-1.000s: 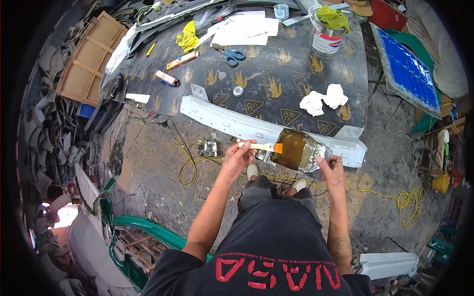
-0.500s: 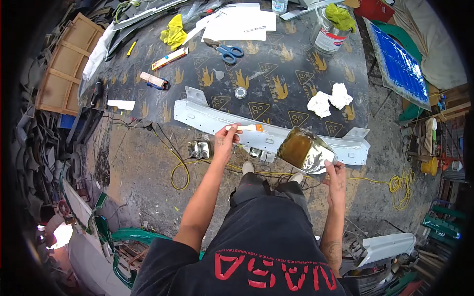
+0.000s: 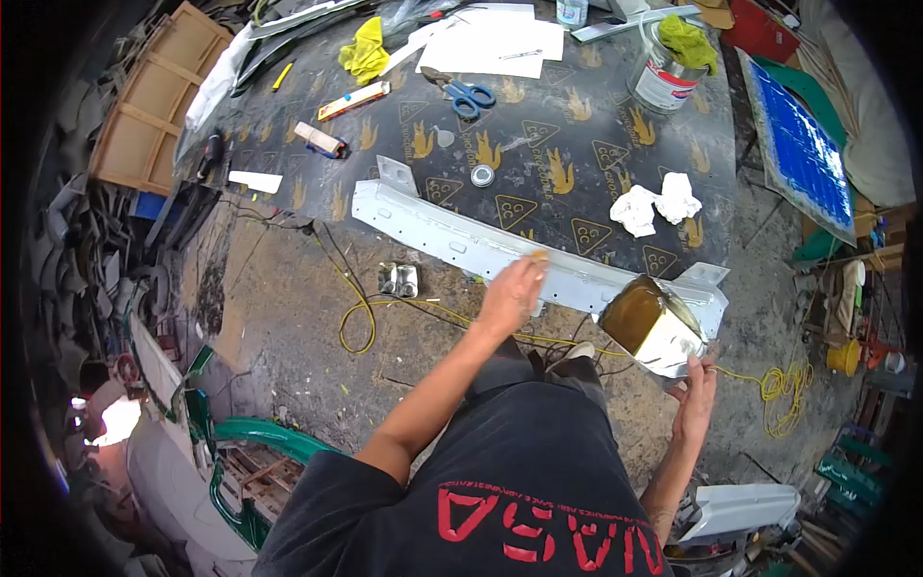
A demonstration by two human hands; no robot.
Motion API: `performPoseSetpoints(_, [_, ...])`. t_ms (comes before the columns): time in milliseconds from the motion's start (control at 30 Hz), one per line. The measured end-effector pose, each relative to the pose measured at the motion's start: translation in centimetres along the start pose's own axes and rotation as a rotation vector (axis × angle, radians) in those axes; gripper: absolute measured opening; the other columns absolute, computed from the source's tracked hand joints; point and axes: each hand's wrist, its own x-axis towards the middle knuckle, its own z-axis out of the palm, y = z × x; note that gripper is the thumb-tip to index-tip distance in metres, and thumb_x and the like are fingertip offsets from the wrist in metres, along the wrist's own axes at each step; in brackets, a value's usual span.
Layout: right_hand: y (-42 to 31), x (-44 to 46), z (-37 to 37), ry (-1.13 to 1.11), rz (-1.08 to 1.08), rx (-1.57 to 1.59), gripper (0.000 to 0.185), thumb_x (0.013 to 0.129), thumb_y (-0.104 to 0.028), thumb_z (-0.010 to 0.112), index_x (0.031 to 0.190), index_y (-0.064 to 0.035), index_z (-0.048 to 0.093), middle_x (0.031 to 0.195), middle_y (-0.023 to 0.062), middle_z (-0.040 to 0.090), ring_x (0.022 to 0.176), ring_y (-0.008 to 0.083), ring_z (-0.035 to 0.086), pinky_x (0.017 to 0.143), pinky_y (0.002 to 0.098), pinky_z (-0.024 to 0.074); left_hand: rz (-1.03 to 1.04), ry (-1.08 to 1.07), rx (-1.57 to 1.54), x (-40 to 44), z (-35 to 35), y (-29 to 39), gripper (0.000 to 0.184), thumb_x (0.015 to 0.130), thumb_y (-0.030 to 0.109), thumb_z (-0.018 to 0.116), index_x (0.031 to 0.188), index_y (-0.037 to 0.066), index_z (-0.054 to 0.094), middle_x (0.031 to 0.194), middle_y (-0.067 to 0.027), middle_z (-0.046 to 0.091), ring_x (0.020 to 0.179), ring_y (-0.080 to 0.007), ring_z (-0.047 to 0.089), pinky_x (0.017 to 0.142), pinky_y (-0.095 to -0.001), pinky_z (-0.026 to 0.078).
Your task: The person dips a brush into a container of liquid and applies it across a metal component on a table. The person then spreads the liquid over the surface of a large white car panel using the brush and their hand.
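Head view: a brush [image 3: 540, 257], pinched in the left hand [image 3: 511, 293], is shifted rightward over the strip [image 3: 577, 279] along the table's [image 3: 524, 183] near edge; brushwork appears underway; a container [image 3: 635, 325] is grasped by the right hand [image 3: 696, 392].

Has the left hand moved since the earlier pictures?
Yes: the left hand has shifted right along the pale metal rail, now right of the small round metal piece.

This was a workshop: along the near edge of its worktop [image 3: 538, 144] lay a grey metal panel [image 3: 423, 223], with blue-handled scissors [image 3: 468, 99] farther back and a rag-topped tin [image 3: 663, 89] near the far right corner. Beyond the left edge dark pieces [image 3: 72, 207] were heaped, and yellow cable [image 3: 772, 387] trailed over the stained floor [image 3: 284, 308].
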Motion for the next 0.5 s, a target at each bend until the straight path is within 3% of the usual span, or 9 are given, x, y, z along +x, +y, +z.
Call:
performPoseSetpoints(33, [0.2,0.5,-0.6,0.021,-0.042,-0.014,0.046,0.085,-0.041,0.065,0.112,-0.0076,0.048,0.099,0.0039,0.056,0.079,0.0096,0.056,0.061,0.0245,0.0482,-0.039,-0.056,-0.062,0.4,-0.1,1.5,0.019,0.088,0.004,0.056,0.107,0.005,0.060,0.097,-0.0135,0.061,0.084,-0.0331,0.060,0.072,-0.0407,0.050])
performPoseSetpoints(133, [0.1,1.9,-2.7,-0.008,-0.049,-0.024,0.046,0.085,-0.041,0.064,0.112,-0.0073,0.047,0.100,0.0038,0.056,0.082,0.0095,0.056,0.063,0.0252,0.0490,-0.142,0.093,-0.288,1.1,-0.5,-0.2,0.015,0.091,0.007,0.055,0.104,0.004,0.061,0.097,-0.0123,0.064,0.088,-0.0282,0.063,0.076,-0.0357,0.051])
performPoseSetpoints(167, [0.0,2.2,-3.5,-0.018,-0.046,-0.025,0.046,0.085,-0.041,0.064,0.112,-0.0073,0.047,0.100,0.0038,0.056,0.082,0.0095,0.056,0.063,0.0252,0.0490,-0.287,0.125,-0.295,1.0,-0.9,-2.4,0.014,0.094,0.009,0.052,0.100,0.002,0.063,0.096,-0.0120,0.067,0.086,-0.0233,0.065,0.076,-0.0333,0.051])
performPoseSetpoints(200, [-0.2,2.6,-4.2,-0.049,-0.016,-0.014,0.051,0.083,-0.042,0.067,0.114,-0.0072,0.046,0.104,0.0036,0.055,0.089,0.0107,0.054,0.066,0.0262,0.0460,-0.232,0.230,-0.257,1.0,-1.2,-5.2,0.017,0.096,0.012,0.051,0.100,0.002,0.065,0.092,-0.0125,0.068,0.081,-0.0224,0.065,0.073,-0.0339,0.052])
performPoseSetpoints(233, [-0.4,3.0,-4.8,-0.079,0.012,-0.002,0.056,0.080,-0.043,0.069,0.117,-0.0071,0.045,0.109,0.0033,0.055,0.097,0.0120,0.051,0.069,0.0272,0.0431,-0.346,0.286,-0.167,0.8,-1.9,-6.5,0.017,0.095,0.013,0.053,0.099,0.003,0.066,0.085,-0.0085,0.068,0.075,-0.0164,0.062,0.066,-0.0311,0.049])
performPoseSetpoints(300, [-0.7,3.7,-6.2,-0.094,0.017,-0.033,0.056,0.081,-0.043,0.069,0.117,-0.0069,0.045,0.109,0.0033,0.055,0.097,0.0118,0.051,0.069,0.0270,0.0427,-0.354,0.308,0.054,1.2,-4.5,-4.3,0.015,0.093,0.011,0.055,0.101,0.003,0.066,0.085,-0.0128,0.064,0.072,-0.0243,0.060,0.066,-0.0343,0.049])
performPoseSetpoints(367, [-0.8,4.2,-7.2,-0.108,0.023,-0.063,0.056,0.081,-0.043,0.068,0.117,-0.0067,0.045,0.110,0.0032,0.055,0.096,0.0117,0.051,0.068,0.0267,0.0423,-0.044,0.373,0.280,0.2,-2.5,-4.2,0.015,0.089,0.007,0.058,0.101,0.004,0.065,0.083,-0.0145,0.060,0.076,-0.0306,0.058,0.068,-0.0393,0.048])
performPoseSetpoints(500, [-1.3,5.0,-8.5,-0.144,-0.001,-0.079,0.055,0.082,-0.042,0.067,0.118,-0.0064,0.045,0.110,0.0034,0.056,0.096,0.0113,0.051,0.068,0.0258,0.0417,0.012,0.126,0.221,-1.3,3.7,2.5,0.021,0.085,0.005,0.059,0.107,0.007,0.061,0.083,-0.0144,0.056,0.077,-0.0350,0.054,0.068,-0.0427,0.046])
